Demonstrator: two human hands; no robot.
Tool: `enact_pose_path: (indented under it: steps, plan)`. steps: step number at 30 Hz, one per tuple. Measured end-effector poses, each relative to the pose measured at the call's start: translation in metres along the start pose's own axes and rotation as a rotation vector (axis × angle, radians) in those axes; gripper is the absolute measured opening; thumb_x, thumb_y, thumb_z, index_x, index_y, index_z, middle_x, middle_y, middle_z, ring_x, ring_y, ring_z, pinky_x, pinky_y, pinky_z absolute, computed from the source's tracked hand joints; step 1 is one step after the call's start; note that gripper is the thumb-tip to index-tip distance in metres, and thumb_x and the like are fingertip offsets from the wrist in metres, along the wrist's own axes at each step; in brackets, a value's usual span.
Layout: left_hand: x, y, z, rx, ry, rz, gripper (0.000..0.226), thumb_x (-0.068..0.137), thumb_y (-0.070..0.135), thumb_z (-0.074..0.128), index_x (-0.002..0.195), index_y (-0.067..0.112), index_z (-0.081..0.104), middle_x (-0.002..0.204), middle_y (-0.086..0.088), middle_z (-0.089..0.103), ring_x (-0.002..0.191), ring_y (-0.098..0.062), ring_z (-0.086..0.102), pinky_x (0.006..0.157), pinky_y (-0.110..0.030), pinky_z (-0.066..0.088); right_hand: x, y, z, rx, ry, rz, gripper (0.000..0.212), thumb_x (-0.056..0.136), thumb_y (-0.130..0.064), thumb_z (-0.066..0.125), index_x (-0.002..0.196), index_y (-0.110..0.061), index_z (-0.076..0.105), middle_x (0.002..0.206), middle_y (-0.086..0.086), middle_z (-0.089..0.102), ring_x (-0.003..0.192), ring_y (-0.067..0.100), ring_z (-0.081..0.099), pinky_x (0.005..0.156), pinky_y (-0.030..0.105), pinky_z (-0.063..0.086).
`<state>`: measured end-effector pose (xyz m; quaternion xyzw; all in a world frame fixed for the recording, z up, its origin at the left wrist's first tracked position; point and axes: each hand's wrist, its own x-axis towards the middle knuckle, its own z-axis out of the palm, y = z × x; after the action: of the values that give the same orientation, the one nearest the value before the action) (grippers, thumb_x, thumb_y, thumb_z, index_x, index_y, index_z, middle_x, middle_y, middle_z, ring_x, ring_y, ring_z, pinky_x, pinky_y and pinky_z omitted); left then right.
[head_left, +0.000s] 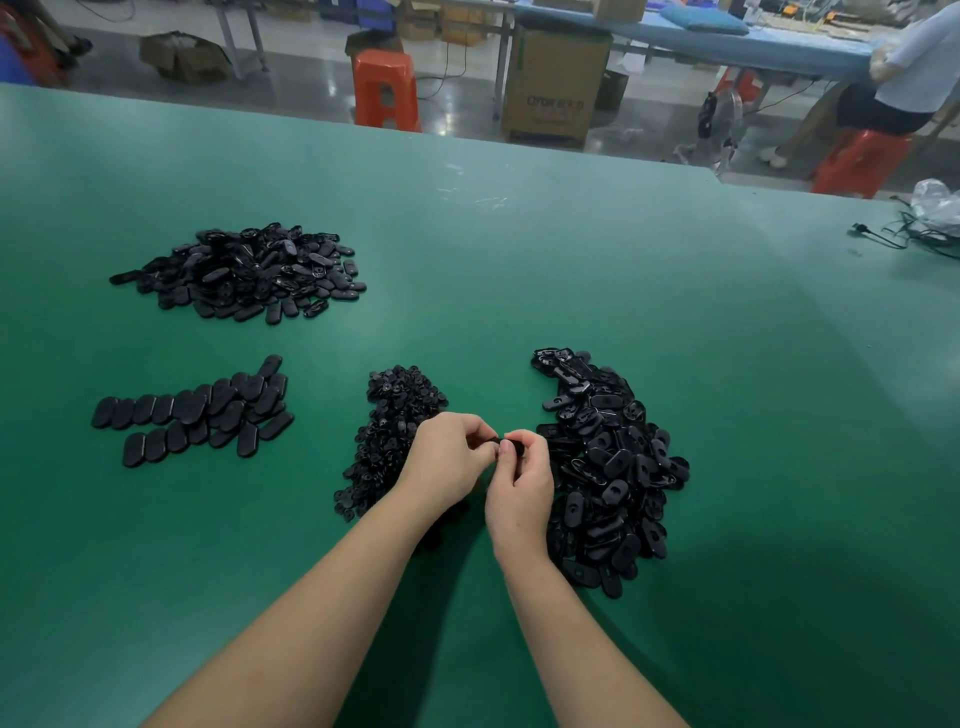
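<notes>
Low in the centre of the frame, both hands meet over the green table (519, 249). The left hand (447, 462) and the right hand (519, 480) each pinch one end of a small black plastic piece (505, 443) with curled fingertips, holding it just above the gap between two heaps.

The likely trouble is a slip. The piece is tiny and mostly covered by fingers, so an uneven squeeze could flick it into the heap of small black fittings (389, 431) on the left or the heap of oval shells (608, 467) on the right, where it would be hard to find. If two parts are being pressed together (the joint is hidden), they could also seat crooked.

The piece's long axis seems to run left to right across the frame, roughly level, with one end towards each hand.

Further left lie neat rows of oval caps (192, 415), and beyond them, upper left, a loose far heap (244, 275).
</notes>
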<state>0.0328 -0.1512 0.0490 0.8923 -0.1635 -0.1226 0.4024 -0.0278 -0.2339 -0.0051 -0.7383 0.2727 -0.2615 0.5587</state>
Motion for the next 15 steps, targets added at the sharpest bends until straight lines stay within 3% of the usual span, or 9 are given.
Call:
enact_pose_path:
  steps: [7,9,12,15]
  plan:
    - [0.000,-0.005,0.002,0.057,0.014,0.111,0.011,0.092,0.015,0.064,0.099,0.016,0.073,0.078,0.014,0.062,0.068,0.003,0.054,0.060,-0.005,0.039,0.001,0.002,0.000,-0.009,-0.005,0.004,0.012,0.103,-0.012,0.053,0.100,-0.023,0.053,0.094,-0.009,0.062,0.087,0.006,0.059,0.076,0.024,0.045]
    - [-0.001,-0.006,0.000,0.079,0.015,0.153,0.014,0.092,0.014,0.063,0.102,0.016,0.072,0.082,0.012,0.062,0.072,-0.001,0.054,0.067,-0.009,0.044,0.002,0.002,0.000,-0.005,-0.010,0.011,0.012,0.103,-0.013,0.053,0.099,-0.024,0.054,0.094,-0.009,0.063,0.088,0.006,0.060,0.077,0.025,0.046]
    - [-0.005,-0.011,-0.003,0.166,0.000,0.271,0.025,0.093,0.014,0.060,0.116,0.019,0.069,0.093,0.006,0.061,0.083,-0.010,0.055,0.083,-0.029,0.050,0.001,0.000,0.001,0.017,-0.020,0.015,0.017,0.103,-0.014,0.054,0.097,-0.030,0.054,0.096,-0.008,0.065,0.091,0.010,0.062,0.081,0.029,0.049]
    - [-0.008,-0.018,-0.007,0.250,0.016,0.343,0.029,0.095,0.018,0.059,0.122,0.023,0.067,0.101,0.005,0.062,0.092,-0.016,0.060,0.082,-0.033,0.051,0.000,-0.001,0.002,0.024,-0.037,0.028,0.020,0.104,-0.018,0.052,0.095,-0.036,0.054,0.096,-0.005,0.067,0.089,0.015,0.064,0.081,0.035,0.051]
